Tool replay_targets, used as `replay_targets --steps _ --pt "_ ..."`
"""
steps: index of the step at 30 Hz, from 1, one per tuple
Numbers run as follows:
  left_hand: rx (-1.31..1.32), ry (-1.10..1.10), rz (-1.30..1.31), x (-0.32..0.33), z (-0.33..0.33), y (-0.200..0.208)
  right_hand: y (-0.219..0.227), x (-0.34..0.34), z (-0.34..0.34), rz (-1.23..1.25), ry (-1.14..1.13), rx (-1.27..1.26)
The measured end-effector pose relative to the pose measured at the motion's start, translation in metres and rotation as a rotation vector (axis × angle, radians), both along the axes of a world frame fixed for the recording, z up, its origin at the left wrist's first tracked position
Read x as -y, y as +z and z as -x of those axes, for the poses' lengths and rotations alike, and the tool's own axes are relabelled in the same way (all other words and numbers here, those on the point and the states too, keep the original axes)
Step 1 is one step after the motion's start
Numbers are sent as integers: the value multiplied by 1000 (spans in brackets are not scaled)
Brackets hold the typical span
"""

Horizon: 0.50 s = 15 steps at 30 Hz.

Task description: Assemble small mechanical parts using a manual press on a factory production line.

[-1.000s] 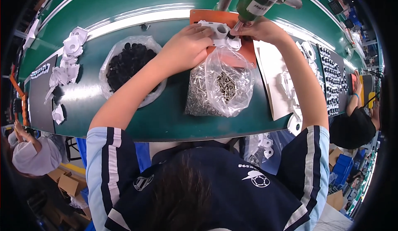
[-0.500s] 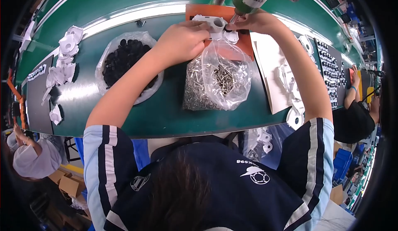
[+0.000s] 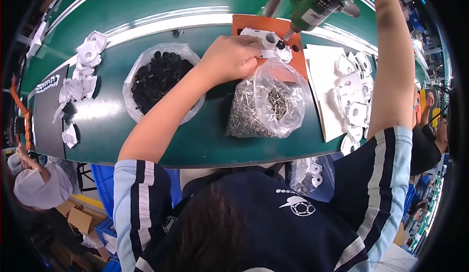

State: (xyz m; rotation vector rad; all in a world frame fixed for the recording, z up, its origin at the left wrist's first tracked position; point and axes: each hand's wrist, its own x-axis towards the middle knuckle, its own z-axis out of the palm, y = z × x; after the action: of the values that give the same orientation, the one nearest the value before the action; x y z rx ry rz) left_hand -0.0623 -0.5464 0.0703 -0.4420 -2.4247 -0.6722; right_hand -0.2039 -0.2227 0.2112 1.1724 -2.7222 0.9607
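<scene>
Under the green press (image 3: 312, 3), white plastic part (image 3: 268, 40) sits on orange plate (image 3: 239, 22), near the press's metal tip (image 3: 289, 34). Black round piece (image 3: 280, 44) on the part, right of its ring, just beside that tip. Left hand (image 3: 232, 59) at the part's left end, fingers bent and nearly closed on it; fingertips partly hidden. Right forearm (image 3: 393, 52) runs up past the top edge; hand beyond view, can't tell its fingers. Clear bag of metal pins (image 3: 242, 110) just below the plate. Bag of black pieces (image 3: 161, 76) left of the left forearm (image 3: 166, 110). Loose white parts (image 3: 354, 93) right, partly on pale sheet (image 3: 320, 71).
</scene>
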Motion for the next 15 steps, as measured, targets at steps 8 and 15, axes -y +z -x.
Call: replay_targets --steps 8,15 --pt "106 -88 58 -26 32 14 59 -22 -49 -164 590 -257" --pt "483 -6 132 0 13 23 18 44 -83 -202 724 -125"
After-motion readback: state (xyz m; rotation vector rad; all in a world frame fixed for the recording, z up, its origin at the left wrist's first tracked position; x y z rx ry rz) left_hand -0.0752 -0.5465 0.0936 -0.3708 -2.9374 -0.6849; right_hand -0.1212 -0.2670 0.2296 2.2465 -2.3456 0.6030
